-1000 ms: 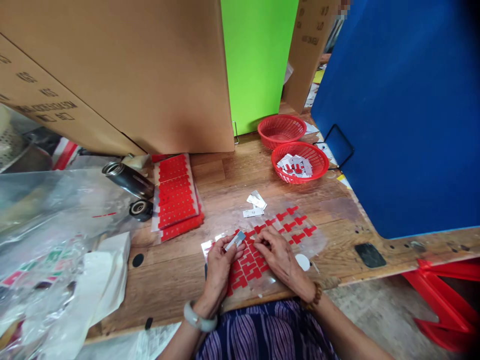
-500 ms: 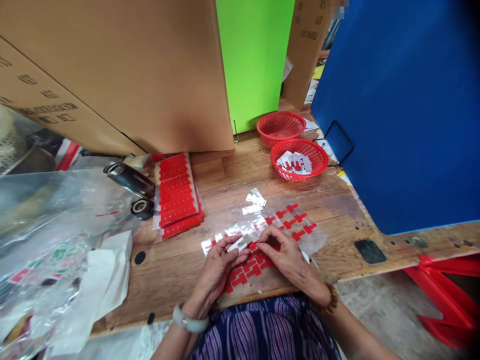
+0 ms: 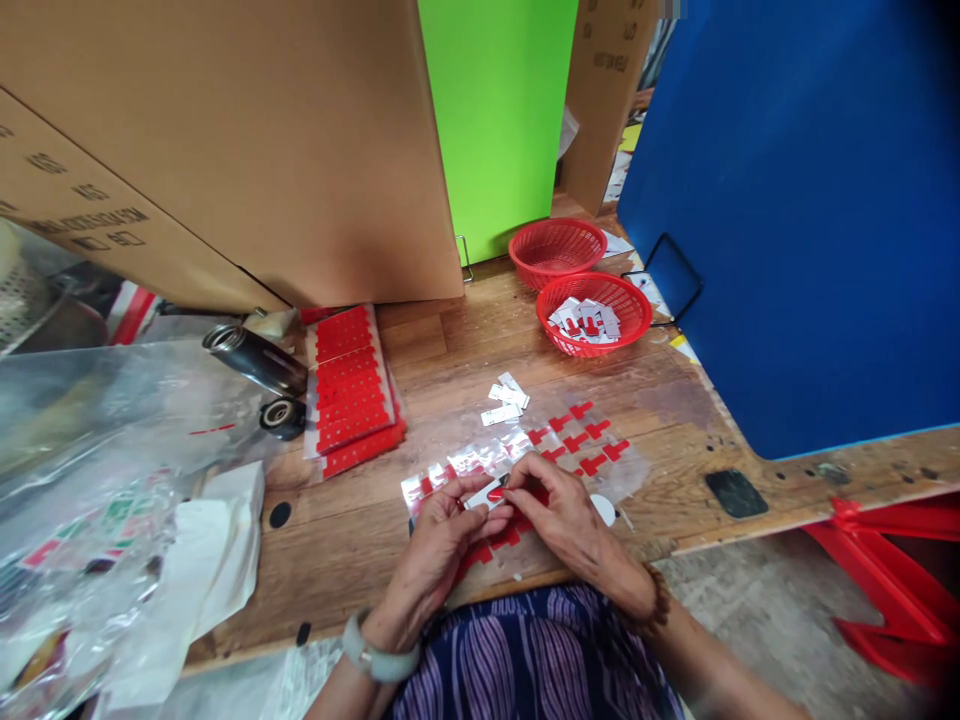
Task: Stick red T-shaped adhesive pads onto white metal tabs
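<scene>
Wooden bench (image 3: 439, 385) | at six o'clock of my view, left hand (image 3: 442, 530) pinches white tag (image 3: 475, 498), I judge to keep it steady | right hand (image 3: 570, 520) pinches red piece (image 3: 494, 494) against it | from hands, one o'clock: basket (image 3: 592, 348) of similar tags (image 3: 586, 318), probably for easy reach

The left hand (image 3: 444, 528) covers one end of a white strip (image 3: 478, 496), the right hand (image 3: 566, 520) part of a red sticker (image 3: 496, 493). Lettering on loose tags (image 3: 501, 414) beyond is too small to read.
</scene>
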### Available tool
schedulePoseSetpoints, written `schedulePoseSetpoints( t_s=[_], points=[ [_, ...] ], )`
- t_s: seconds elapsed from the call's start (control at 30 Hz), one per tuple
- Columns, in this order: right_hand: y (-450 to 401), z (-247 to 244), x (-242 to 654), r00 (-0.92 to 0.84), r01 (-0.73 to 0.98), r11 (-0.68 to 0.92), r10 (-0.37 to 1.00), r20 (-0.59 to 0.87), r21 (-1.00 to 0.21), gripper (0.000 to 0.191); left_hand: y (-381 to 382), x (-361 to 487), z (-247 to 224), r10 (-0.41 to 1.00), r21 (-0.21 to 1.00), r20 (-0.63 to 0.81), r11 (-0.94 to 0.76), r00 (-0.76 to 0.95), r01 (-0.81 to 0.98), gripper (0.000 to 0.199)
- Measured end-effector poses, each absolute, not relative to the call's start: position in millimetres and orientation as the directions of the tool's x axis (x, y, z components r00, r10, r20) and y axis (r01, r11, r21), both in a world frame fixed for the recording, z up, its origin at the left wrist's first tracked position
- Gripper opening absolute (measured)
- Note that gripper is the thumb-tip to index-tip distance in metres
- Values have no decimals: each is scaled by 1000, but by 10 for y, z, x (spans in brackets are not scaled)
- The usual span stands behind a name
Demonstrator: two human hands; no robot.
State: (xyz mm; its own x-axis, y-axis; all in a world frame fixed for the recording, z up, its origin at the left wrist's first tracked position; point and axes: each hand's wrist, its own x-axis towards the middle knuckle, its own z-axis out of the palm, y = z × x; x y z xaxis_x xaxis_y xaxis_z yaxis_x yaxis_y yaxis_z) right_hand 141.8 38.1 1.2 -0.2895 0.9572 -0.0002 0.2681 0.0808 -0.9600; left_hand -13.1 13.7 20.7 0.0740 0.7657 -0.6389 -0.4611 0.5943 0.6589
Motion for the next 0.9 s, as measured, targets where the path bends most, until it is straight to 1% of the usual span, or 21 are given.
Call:
schedulePoseSetpoints(
  t_s=[0.2,0.6,0.73,0.8,0.9],
  points=[
    [375,22,1422,-281,271,69,960,-11,-960,12,139,-123,221,763,661,-643,597,68,-456,43],
    [366,-60,1412,-287,279,116,958,33,-953,13,132,-110,239,756,659,-652,601,56,-451,41],
    [360,-74,1410,-290,279,121,956,37,-952,13,124,-110,226,753,652,-654,607,66,-454,47],
    [359,-84,1406,-287,281,121,957,37,-952,12,118,-103,207,761,662,-646,599,63,-450,49],
    [353,-108,1397,-286,274,113,958,31,-955,11,116,-89,167,775,693,-631,579,26,-430,47]
  ],
)
